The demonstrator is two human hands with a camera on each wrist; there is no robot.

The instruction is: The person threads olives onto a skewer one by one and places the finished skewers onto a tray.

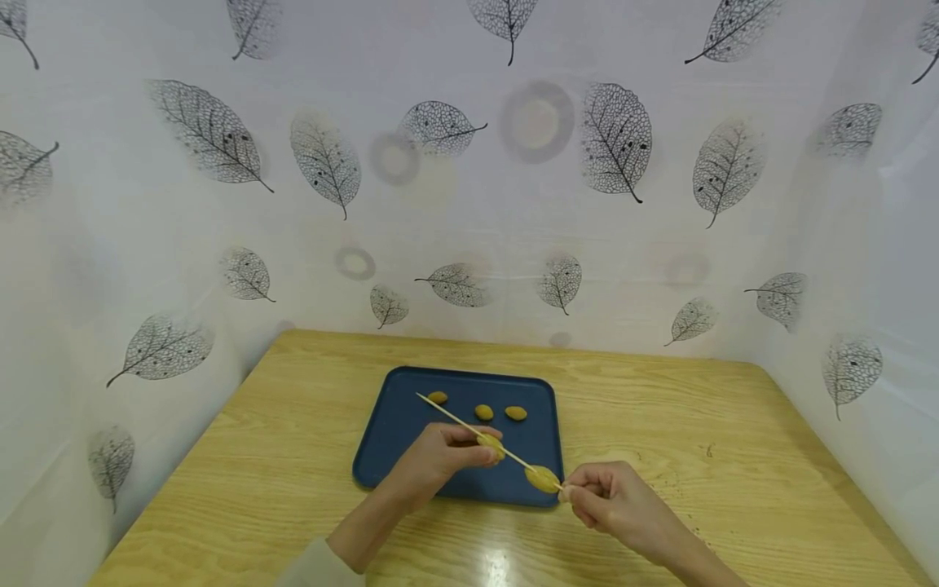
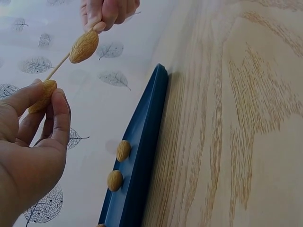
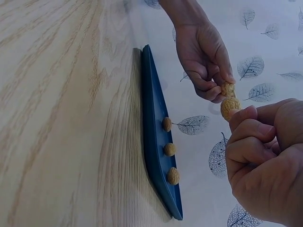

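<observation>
A thin, pale wooden skewer is held slantwise over the dark-blue rectangular tray, one end pinched near its near right corner by the right hand, fingers curled. A wrinkled, yellow-brown oval fruit is pinched along it by the left hand; a similar skewered fruit is held beside the right. Three brown oval fruits are spread towards the tray's far edge.

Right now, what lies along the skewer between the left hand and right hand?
One wrinkled oval fruit beside the right hand, then bare wooden skewer up to the second fruit in the left hand; the left wrist view shows it.
</observation>
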